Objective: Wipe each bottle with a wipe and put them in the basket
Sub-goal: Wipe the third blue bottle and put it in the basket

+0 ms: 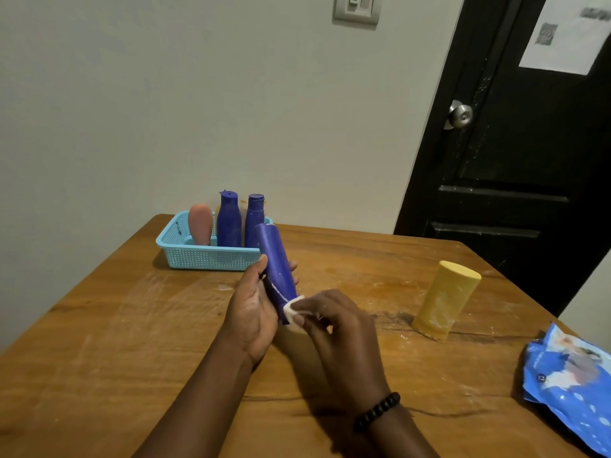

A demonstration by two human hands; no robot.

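Observation:
My left hand [254,309] grips a blue bottle [276,262] above the middle of the table, tilted with its top away from me. My right hand [334,320] pinches a small white wipe [292,307] against the bottle's lower end. A light blue basket [205,256] at the table's far left holds a pink bottle [200,223] and two blue bottles [228,219], upright. A yellow bottle [444,300] stands alone on the table to the right.
A blue wipes packet [572,381] lies at the table's right edge. The wooden table [132,342] meets a pale wall behind the basket. A black door [529,143] with a metal knob stands at the back right.

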